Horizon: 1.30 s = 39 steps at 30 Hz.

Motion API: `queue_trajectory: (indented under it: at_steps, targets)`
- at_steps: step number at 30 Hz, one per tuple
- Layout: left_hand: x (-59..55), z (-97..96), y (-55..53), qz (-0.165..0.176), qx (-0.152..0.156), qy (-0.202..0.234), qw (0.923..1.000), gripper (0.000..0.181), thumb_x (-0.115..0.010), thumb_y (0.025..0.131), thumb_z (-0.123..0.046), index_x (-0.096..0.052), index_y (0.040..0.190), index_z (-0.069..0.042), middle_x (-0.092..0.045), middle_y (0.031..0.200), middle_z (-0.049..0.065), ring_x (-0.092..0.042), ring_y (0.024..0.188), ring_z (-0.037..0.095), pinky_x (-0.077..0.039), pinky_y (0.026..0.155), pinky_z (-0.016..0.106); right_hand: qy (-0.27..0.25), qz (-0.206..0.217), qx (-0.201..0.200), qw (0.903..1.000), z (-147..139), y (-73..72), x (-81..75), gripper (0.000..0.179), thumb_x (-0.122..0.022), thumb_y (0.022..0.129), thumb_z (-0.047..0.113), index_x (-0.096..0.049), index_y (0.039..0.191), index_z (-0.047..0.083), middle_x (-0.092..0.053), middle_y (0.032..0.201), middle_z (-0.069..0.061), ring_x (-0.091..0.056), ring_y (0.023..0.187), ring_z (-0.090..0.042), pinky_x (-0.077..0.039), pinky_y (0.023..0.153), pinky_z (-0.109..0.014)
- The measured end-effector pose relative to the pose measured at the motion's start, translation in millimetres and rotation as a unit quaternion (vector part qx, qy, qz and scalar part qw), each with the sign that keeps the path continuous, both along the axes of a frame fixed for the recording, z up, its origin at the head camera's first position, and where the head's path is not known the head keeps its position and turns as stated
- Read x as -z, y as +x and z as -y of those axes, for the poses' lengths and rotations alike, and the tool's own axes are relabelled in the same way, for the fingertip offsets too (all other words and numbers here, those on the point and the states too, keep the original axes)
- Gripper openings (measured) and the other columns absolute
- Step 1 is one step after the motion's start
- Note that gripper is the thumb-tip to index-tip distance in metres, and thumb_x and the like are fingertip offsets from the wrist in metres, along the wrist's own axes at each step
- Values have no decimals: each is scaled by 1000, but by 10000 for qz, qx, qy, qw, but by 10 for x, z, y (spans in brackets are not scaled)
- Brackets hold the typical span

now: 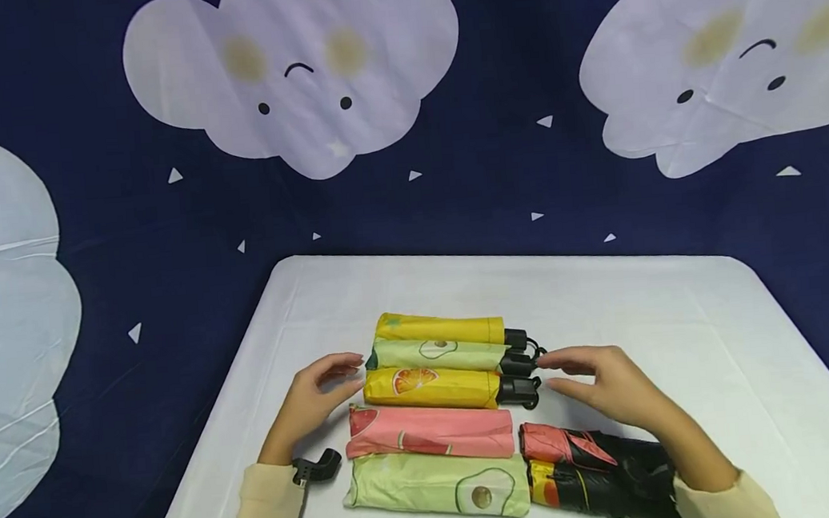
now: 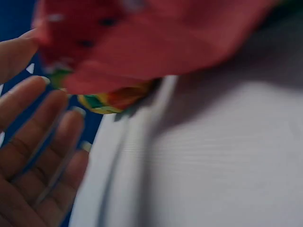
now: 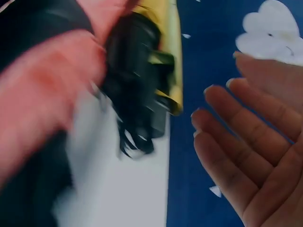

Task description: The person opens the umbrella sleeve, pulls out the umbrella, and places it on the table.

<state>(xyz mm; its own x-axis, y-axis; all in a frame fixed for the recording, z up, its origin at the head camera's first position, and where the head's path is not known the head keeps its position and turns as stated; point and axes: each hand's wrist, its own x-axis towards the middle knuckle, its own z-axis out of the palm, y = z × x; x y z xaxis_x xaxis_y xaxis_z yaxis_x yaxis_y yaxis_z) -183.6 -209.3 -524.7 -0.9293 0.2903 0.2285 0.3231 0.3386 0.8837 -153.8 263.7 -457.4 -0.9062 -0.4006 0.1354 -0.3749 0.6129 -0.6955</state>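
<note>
Three folded umbrellas with black handles lie side by side: a plain yellow umbrella (image 1: 441, 328), a green avocado-print umbrella (image 1: 443, 353) and a yellow orange-print umbrella (image 1: 431, 388). Nearer are a pink watermelon-print cover (image 1: 434, 432) and a green avocado-print cover (image 1: 430, 484). My left hand (image 1: 320, 394), fingers loosely bent, is beside the left ends of the three umbrellas, holding nothing. At their handles hovers my right hand (image 1: 611, 382), its fingers relaxed; whether the fingertips touch the straps, I cannot tell. Both wrist views show spread fingers with nothing in them.
To the right of the covers lie a black-and-pink umbrella (image 1: 579, 446) and a black-and-yellow umbrella (image 1: 596, 487), partly under the right forearm. All rest on a white table (image 1: 605, 294). A dark blue cloth with clouds (image 1: 497, 197) surrounds the table.
</note>
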Motion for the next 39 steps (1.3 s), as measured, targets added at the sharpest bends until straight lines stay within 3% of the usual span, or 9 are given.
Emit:
queue_trajectory:
  at_steps: [5, 10, 22, 28, 33, 39]
  targets:
    - [123, -28, -4, 30, 312, 357, 9989, 38, -78, 92, -12, -68, 128, -7, -67, 125, 10, -64, 114, 29, -53, 100, 34, 48, 174, 47, 9998, 184, -109, 220, 30, -80, 91, 22, -76, 120, 15, -73, 118, 5, -70, 110, -21, -59, 92, -38]
    - [180, -55, -22, 300, 589, 587, 9961, 43, -80, 90, -11, -66, 131, -6, -65, 130, 11, -66, 112, 29, -56, 96, 33, 42, 398, 61, 9992, 242, -145, 352, 32, -80, 92, 24, -75, 121, 11, -74, 117, -1, -71, 108, -23, -60, 89, -38]
    - [182, -76, -22, 224, 614, -5, 9979, 49, -88, 83, -19, -71, 128, -19, -64, 132, 0, -61, 121, 20, -49, 105, 31, -352, 803, -36, 9961, 216, -143, 506, 33, -83, 88, 23, -75, 118, 10, -73, 116, -5, -72, 103, -25, -60, 84, -29]
    - [170, -61, -13, 275, 640, -395, 9968, 48, -90, 80, -27, -73, 125, -25, -65, 128, -7, -57, 124, 17, -43, 109, 29, -289, 739, -148, 9967, 213, -109, 596, 34, -83, 88, 28, -75, 119, 16, -73, 117, -3, -72, 103, -22, -60, 84, -30]
    - [168, -83, -11, 280, 741, -387, 9961, 51, -91, 78, -26, -72, 125, -26, -65, 131, -8, -56, 128, 18, -40, 112, 29, -195, 661, -59, 9976, 217, -63, 677, 38, -86, 85, 28, -73, 122, 27, -71, 121, 0, -71, 106, -19, -60, 86, -31]
    - [173, -148, 1, 408, 814, -621, 9939, 63, -92, 77, -29, -67, 135, -28, -62, 137, -10, -51, 135, 18, -38, 116, 41, 208, 70, 19, 9998, 208, -38, 750, 49, -89, 81, 32, -71, 127, 34, -72, 118, 11, -68, 103, -8, -59, 85, -33]
